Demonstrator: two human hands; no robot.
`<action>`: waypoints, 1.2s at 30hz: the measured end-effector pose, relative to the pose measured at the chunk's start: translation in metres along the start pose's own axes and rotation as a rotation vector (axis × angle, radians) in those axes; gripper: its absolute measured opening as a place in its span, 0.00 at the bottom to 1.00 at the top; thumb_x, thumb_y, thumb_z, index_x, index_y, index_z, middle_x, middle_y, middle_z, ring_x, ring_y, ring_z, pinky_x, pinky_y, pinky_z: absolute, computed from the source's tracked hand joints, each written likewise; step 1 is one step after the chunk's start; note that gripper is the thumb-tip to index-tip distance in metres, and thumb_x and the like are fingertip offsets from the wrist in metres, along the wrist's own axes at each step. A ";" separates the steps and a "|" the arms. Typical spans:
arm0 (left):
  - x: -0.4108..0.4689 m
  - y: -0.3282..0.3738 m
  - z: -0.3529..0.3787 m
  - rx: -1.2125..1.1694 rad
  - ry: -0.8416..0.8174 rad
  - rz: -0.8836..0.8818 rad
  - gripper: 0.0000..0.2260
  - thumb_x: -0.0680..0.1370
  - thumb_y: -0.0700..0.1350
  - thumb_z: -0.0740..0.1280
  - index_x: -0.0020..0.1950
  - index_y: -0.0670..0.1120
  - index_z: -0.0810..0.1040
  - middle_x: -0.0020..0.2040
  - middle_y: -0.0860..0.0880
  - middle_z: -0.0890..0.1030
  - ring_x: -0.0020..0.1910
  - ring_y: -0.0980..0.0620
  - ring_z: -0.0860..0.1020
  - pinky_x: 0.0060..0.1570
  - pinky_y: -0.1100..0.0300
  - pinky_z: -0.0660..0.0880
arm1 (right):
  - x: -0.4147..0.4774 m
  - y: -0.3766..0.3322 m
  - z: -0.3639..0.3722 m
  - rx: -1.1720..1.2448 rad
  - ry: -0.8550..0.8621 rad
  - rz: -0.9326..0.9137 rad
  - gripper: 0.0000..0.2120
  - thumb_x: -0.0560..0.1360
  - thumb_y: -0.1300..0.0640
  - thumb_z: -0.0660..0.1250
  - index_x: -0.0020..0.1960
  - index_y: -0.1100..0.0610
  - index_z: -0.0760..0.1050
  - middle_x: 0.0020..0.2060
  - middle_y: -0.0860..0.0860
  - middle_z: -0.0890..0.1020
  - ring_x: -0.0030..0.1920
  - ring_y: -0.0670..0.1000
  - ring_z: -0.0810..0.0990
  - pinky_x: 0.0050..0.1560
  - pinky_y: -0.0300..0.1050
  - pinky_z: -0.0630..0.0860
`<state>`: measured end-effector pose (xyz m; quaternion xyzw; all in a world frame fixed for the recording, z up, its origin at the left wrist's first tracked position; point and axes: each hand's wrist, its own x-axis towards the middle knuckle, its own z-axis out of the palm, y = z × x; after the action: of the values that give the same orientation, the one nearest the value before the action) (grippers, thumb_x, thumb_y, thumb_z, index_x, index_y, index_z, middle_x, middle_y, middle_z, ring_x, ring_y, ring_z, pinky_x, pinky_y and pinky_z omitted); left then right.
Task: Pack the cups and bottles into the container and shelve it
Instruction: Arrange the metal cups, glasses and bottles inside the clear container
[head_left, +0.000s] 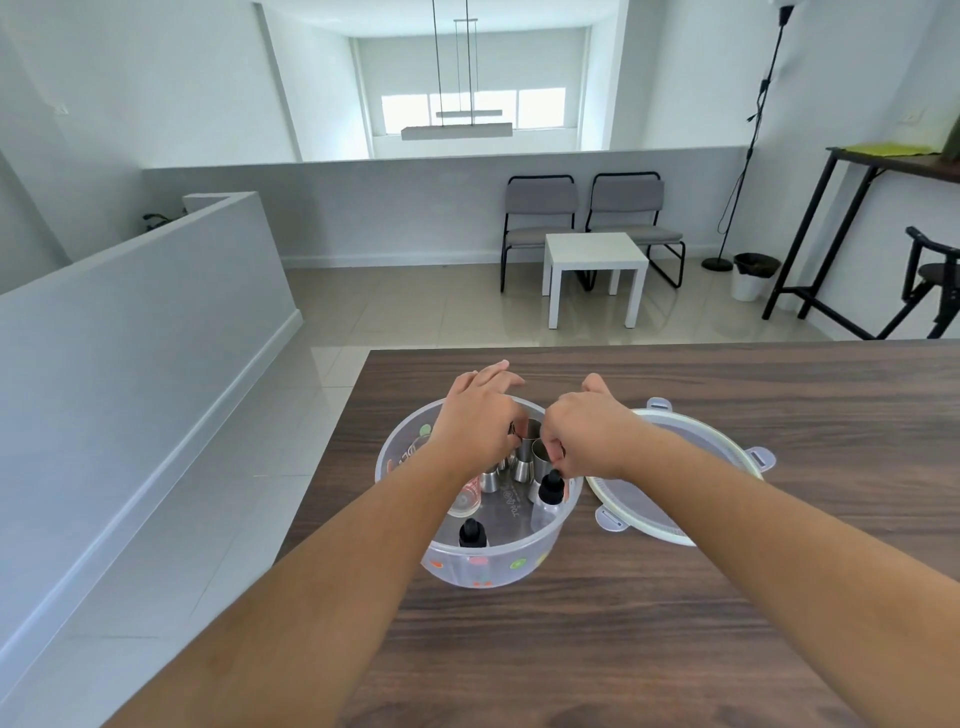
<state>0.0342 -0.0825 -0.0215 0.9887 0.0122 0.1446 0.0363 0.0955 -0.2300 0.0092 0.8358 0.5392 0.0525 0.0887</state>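
Head view: a round, clear plastic container (488, 558) with coloured dots is seen near the left edge of a dark wood desk (727, 597). Its lid (670, 467), white-rimmed with snap tabs, lies flat on the desk just to the right, touching or nearly touching the container.

Inside the container, several small steel cups (522, 465) stand grouped toward the far side. Two clear bottles with black dropper caps are upright, one (549, 493) at the right wall, one (471, 535) at the near wall. A clear measuring cup (464, 499) with red marks lies tilted on the left.

Both arms are reached into the container. The left hand (475, 421) is curled over the steel cups, with the outer fingers lifted; whether a cup is actually pinched cannot be told. The right hand (584, 439) is closed, fingertips down at a cup rim beside the dropper cap.

The steel cups are judged light, rigid and slick, best pinched at the rim. The bottles are judged light and easily tipped, best taken by the cap or neck. The loaded container is judged light but thin-walled and flexible, so it is best lifted with both hands under the rim once the lid is snapped on.
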 end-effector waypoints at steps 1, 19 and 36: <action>0.000 -0.001 0.000 -0.009 0.007 -0.003 0.04 0.72 0.47 0.68 0.43 0.54 0.83 0.70 0.51 0.69 0.74 0.51 0.55 0.69 0.53 0.52 | 0.000 -0.001 0.001 -0.027 0.004 -0.013 0.10 0.68 0.63 0.62 0.31 0.52 0.70 0.34 0.49 0.80 0.40 0.52 0.76 0.51 0.49 0.57; -0.083 -0.029 -0.057 -0.376 -0.115 -0.094 0.06 0.68 0.53 0.74 0.44 0.57 0.84 0.71 0.55 0.68 0.75 0.56 0.55 0.72 0.52 0.52 | -0.022 0.009 -0.023 0.325 0.020 0.049 0.08 0.68 0.42 0.69 0.40 0.46 0.82 0.30 0.45 0.73 0.35 0.43 0.71 0.46 0.44 0.55; -0.089 -0.018 -0.039 -0.369 -0.066 -0.029 0.06 0.66 0.52 0.76 0.42 0.55 0.85 0.70 0.56 0.69 0.74 0.56 0.57 0.71 0.57 0.52 | -0.020 -0.008 -0.006 0.299 0.090 0.070 0.05 0.70 0.48 0.69 0.42 0.48 0.81 0.31 0.46 0.74 0.35 0.45 0.72 0.48 0.45 0.56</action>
<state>-0.0623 -0.0647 -0.0113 0.9692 -0.0013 0.1116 0.2194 0.0790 -0.2443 0.0134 0.8547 0.5151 0.0122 -0.0630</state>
